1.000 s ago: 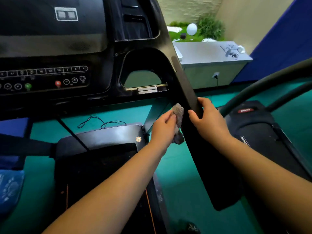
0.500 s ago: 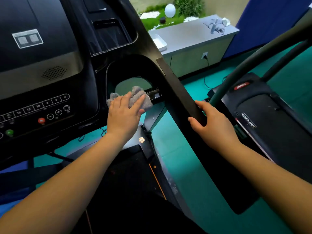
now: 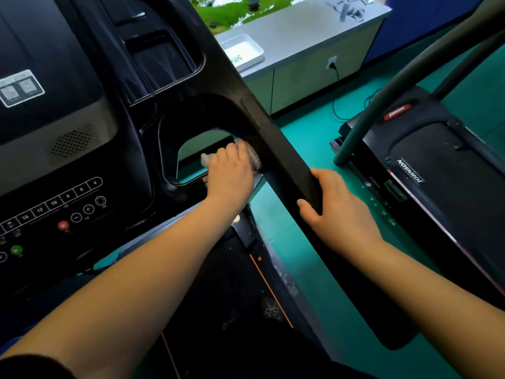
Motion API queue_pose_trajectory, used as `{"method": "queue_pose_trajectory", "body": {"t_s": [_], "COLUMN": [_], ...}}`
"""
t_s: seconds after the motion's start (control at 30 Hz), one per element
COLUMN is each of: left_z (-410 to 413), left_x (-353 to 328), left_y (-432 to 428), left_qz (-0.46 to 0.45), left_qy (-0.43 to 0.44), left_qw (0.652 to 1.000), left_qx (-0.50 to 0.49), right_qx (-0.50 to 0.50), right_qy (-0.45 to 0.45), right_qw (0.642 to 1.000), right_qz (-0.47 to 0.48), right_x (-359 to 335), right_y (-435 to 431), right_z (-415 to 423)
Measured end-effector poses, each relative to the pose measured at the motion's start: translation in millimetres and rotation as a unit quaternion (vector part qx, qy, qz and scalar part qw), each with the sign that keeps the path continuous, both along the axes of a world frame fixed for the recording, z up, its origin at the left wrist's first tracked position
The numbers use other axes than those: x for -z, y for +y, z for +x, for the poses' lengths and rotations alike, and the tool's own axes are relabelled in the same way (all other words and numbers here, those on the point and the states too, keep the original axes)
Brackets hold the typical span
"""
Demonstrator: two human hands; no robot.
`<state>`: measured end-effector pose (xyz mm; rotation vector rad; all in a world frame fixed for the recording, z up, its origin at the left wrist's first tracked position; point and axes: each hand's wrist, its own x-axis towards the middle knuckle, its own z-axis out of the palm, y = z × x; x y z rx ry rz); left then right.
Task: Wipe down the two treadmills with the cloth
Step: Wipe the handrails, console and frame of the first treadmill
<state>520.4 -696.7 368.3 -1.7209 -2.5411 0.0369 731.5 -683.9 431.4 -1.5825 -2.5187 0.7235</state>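
- The left hand [image 3: 232,173] has its fingers curled over a crumpled grey fabric cloth [image 3: 253,159], pressing it against the right inner edge of the oval opening in the near treadmill's glossy black console [image 3: 82,149].
- The right hand [image 3: 337,212] grips the flat black handrail [image 3: 284,157] just beside it, with the thumb on the near face and the fingers wrapped over the far edge.
- Risk: the cloth sits at the lip of an open gap, so a loose hold could let it drop through onto the deck below.
- Risk: the left forearm passes close to the round red button [image 3: 62,225], and a wide sweep might press it.
- The second black treadmill [image 3: 437,170], to the right, has no hand or cloth on it.
- The console's recessed pocket [image 3: 164,64] is too dark to tell its contents.
- A shallow white tray [image 3: 252,41] on the grey counter [image 3: 300,26] holds something small that I cannot identify.
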Motion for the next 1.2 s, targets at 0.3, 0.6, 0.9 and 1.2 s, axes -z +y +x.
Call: {"method": "queue_pose_trajectory", "body": {"t_s": [0.3,0.6,0.9,1.2], "left_z": [-46,-10,-65,-11], "left_x": [-6,-12,-3,-10], "left_y": [-61,5,-81,6], "left_qz": [-0.052,-0.068,-0.053,-0.069], "left_qy": [0.004,-0.055,0.044,-0.024], "left_qw": [0.999,0.996,0.994,0.997], "left_qx": [-0.001,0.012,0.089,0.026], "right_qx": [0.020,0.029,0.025,0.025], "right_qy": [0.009,0.003,0.018,0.020], "right_qw": [1.000,1.000,1.000,0.999], "right_qz": [-0.010,-0.003,0.004,0.003], "right_x": [-2,-3,1,1], "right_y": [-2,-3,-3,-1], "right_z": [-2,-4,-2,-2]}}
